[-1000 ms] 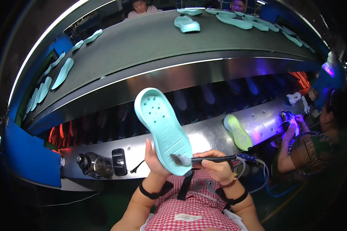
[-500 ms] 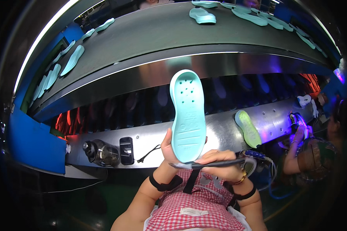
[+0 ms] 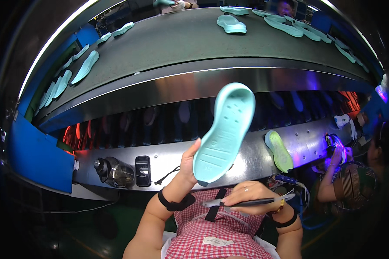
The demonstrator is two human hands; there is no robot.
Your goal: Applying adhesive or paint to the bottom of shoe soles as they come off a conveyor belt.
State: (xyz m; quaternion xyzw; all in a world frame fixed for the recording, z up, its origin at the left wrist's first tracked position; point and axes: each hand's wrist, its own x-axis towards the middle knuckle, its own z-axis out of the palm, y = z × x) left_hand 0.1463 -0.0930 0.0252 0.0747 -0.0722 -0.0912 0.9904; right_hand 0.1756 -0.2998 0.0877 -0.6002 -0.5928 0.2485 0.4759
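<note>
1. One view only: a fisheye camera on the person's head, looking down and forward.
2. It sits close above the hands; the sole (image 3: 224,131) fills the centre.
3. Beyond, it faces the conveyor (image 3: 181,39), whose straight edges bend toward the rim.
4. The person's forearms enter from the lower edge.

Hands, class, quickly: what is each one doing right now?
Left hand: closed on the heel end of a light blue sole, held up.
Right hand: closed on a thin dark tool, held level.
</note>
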